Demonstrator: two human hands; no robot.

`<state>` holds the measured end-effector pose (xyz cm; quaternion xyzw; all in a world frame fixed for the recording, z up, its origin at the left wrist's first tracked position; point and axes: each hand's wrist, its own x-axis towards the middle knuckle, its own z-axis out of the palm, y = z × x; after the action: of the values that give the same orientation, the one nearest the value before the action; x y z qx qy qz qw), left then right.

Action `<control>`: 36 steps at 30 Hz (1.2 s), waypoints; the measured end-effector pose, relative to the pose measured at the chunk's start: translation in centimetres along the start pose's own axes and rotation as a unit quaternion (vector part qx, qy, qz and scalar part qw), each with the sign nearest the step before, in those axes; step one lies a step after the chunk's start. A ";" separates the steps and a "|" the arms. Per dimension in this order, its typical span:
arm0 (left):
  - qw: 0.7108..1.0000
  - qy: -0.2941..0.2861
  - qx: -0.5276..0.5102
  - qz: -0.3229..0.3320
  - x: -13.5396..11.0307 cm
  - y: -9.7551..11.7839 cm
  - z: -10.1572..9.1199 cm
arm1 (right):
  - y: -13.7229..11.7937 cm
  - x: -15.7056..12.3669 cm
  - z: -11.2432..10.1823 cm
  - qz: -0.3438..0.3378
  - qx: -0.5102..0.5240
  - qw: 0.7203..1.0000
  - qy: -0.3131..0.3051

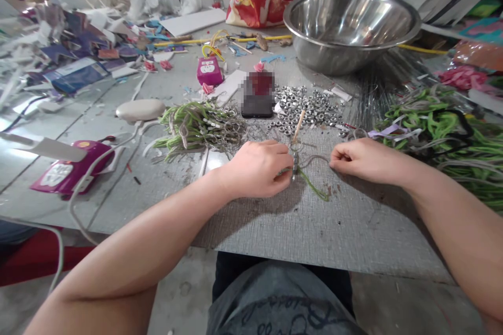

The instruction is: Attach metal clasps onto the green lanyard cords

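Observation:
Near the table's front, my left hand [263, 167] is closed around a small metal piece [294, 163] at its fingertips; the fingers hide part of it. A green cord [314, 187] trails from this piece onto the table. A thin wooden stick [299, 124] stands up just beyond it. To the right, my right hand [365, 158] pinches the end of a grey cord [314, 157], which curves across from the metal piece. Beyond both hands lies a heap of small metal rings or nuts [310, 107].
A bundle of green and grey cords [196, 128] lies left, a larger cord pile [436, 131] right. A phone [257, 107], steel bowl [353, 52], red bag [255, 8] and purple box [209, 70] stand behind. A white cable [74, 214] crosses the left edge.

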<state>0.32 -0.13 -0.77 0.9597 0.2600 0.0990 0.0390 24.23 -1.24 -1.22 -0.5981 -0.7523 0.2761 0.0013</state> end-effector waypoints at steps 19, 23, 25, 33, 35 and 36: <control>0.994 0.067 -0.078 -0.019 0.6 1.2 2.4 | -4.1 -0.8 3.8 -0.042 0.412 0.903 0.113; 0.994 0.048 -0.093 -0.038 0.6 1.1 2.1 | -4.0 -1.4 4.0 -0.136 0.239 0.931 0.240; 0.993 0.036 -0.107 -0.046 0.5 1.0 2.0 | -3.9 -1.6 4.1 -0.224 0.148 0.927 0.262; 0.991 0.046 -0.111 -0.064 0.6 0.7 1.8 | -3.6 -1.1 4.5 -0.278 0.023 0.914 0.294; 0.990 0.049 -0.110 -0.066 0.6 0.7 1.8 | -3.6 -1.1 4.4 -0.275 0.017 0.915 0.296; 0.990 0.054 -0.112 -0.067 0.6 0.7 1.8 | -3.5 -1.1 4.4 -0.271 0.014 0.917 0.294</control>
<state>1.50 -0.45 -2.34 0.9230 0.3125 0.1760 0.1392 19.89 -4.55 -3.13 -0.4252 -0.8474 0.0878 0.3056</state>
